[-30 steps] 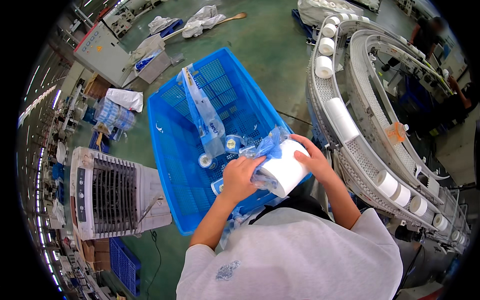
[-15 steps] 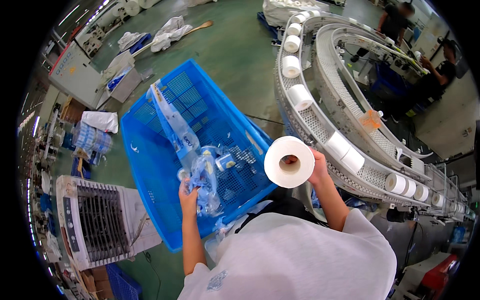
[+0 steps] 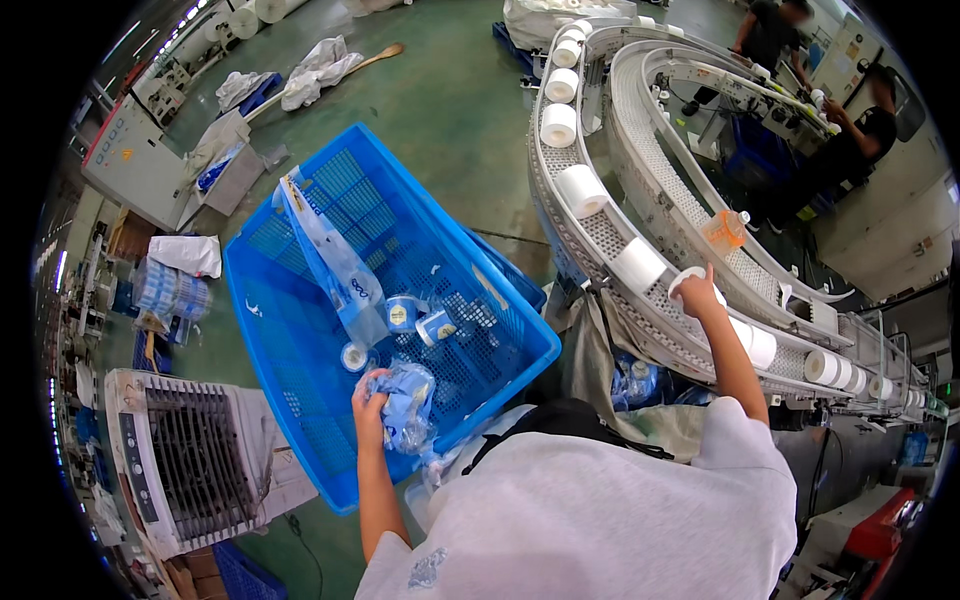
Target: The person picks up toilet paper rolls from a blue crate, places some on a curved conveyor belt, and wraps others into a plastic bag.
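My left hand [image 3: 368,398] is closed on a crumpled clear-and-blue plastic wrapper [image 3: 408,405] over the near side of a blue plastic crate [image 3: 530,350]. Out over the curved conveyor [image 3: 607,240], my right hand [image 3: 704,296] grips a white toilet roll [image 3: 684,277], its fingers partly covering it. Another toilet roll [image 3: 638,264] lies on the belt just beyond, and more rolls [image 3: 754,345] sit on the near side. Inside the crate are a long printed plastic film [image 3: 338,270] and small blue-and-white wrapped pieces [image 3: 402,314].
At the left stands an air cooler [image 3: 190,455], with a pale control cabinet [image 3: 135,160] farther back. Bagged blue packs [image 3: 640,385] lie below the conveyor. Two people work at the far right, beyond an orange bag [image 3: 725,230] on the inner track.
My right hand has carried the toilet roll from over the crate's right edge out to the conveyor. My left hand still grips the wrapper, now more bunched. The view has shifted slightly.
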`<state>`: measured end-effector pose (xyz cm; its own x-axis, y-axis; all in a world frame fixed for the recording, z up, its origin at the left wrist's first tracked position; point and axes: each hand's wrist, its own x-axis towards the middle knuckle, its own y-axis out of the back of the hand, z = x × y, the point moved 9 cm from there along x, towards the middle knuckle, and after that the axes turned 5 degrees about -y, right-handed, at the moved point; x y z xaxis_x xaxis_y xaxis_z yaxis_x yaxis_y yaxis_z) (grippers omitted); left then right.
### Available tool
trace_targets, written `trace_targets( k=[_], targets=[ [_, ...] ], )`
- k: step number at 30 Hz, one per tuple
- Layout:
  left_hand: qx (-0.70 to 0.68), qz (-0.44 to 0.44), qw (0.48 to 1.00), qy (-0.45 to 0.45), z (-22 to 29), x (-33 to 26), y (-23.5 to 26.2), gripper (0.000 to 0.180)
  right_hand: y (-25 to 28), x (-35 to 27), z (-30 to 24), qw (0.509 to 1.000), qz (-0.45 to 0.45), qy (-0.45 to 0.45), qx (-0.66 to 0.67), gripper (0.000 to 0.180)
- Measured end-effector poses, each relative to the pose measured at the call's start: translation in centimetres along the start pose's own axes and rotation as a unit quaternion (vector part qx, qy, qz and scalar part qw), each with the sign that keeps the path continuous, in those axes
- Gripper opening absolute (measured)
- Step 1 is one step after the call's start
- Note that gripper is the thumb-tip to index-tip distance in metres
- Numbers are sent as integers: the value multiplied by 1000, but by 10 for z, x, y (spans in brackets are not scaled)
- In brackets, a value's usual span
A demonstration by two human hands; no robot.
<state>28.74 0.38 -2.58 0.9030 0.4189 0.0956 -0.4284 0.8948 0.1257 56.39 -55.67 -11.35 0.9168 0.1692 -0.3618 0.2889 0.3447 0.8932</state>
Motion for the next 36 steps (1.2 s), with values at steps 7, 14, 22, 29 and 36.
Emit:
trace_targets(
  k=[7, 14, 22, 29, 36],
  targets=[
    [187, -54, 972, 131, -54, 26, 25, 34, -90, 19, 17, 998, -38, 44, 6, 9],
    [515, -180, 774, 321, -248, 26, 137, 43, -46, -66, -27, 996, 29, -61, 57, 28],
    [444, -119, 754, 470, -441, -16, 184, 48, -57, -152, -73, 984, 8, -50, 170, 29],
    [60, 165, 795, 580, -509, -91, 142, 48, -82, -199, -69, 974, -69, -85, 199, 29],
    [360, -194, 905, 113, -380, 22, 44, 50, 63, -130, -123, 932, 203, -81, 290, 18]
  ],
)
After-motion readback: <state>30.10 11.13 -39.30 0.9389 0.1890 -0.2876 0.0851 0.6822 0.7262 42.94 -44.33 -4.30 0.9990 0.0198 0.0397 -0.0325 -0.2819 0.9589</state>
